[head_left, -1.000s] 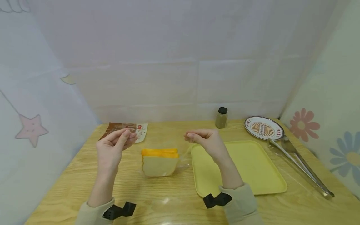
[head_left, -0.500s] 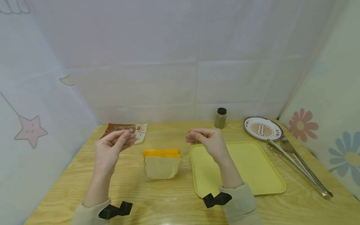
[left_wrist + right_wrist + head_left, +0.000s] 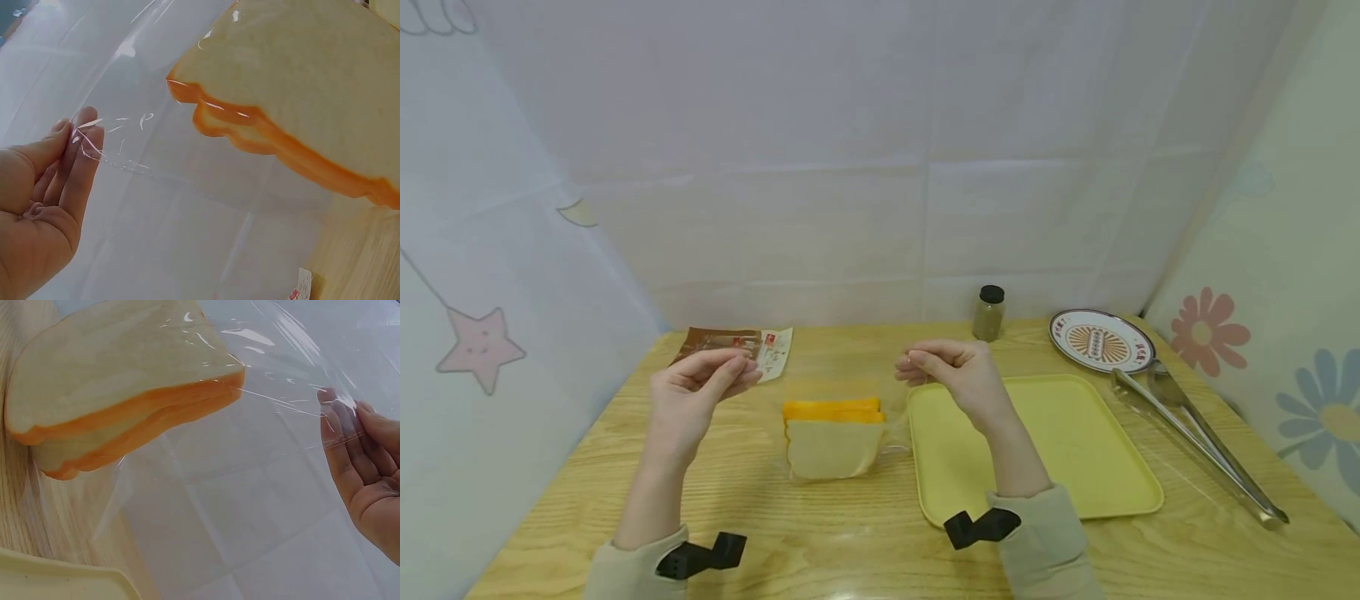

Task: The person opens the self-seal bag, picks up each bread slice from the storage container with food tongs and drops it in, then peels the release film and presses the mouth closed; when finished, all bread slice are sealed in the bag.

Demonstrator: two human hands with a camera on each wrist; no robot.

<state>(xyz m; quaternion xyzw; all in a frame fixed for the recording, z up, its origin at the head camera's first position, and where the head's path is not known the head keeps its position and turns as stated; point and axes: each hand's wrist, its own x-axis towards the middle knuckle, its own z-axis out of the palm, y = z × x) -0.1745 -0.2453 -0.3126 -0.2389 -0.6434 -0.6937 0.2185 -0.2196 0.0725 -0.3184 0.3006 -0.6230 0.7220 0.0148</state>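
Two slices of bread [image 3: 835, 450] with orange crusts, toy-like in look, sit inside a clear plastic bag [image 3: 147, 150] between my hands. My left hand [image 3: 681, 404] pinches one top corner of the bag between thumb and fingers; in the left wrist view the film stretches from that hand [image 3: 53, 181] to the crusts. The opposite corner is pinched by my right hand [image 3: 966, 387], and in the right wrist view the taut film runs across its fingers [image 3: 340, 456]. The bread hangs low in the bag, close over the wooden table [image 3: 790, 542].
A yellow tray [image 3: 1075, 508] lies under and beyond my right forearm. Behind it stand a black-capped jar [image 3: 989, 315] and a printed plate [image 3: 1101, 342]. Metal tongs [image 3: 1210, 454] lie at the right. A brown and white packet [image 3: 775, 354] rests at the back left.
The bread in the bag has shifted slightly right and downward. My left hand has drifted a little left; my right hand is nearly still. Both keep their pinch on the bag.
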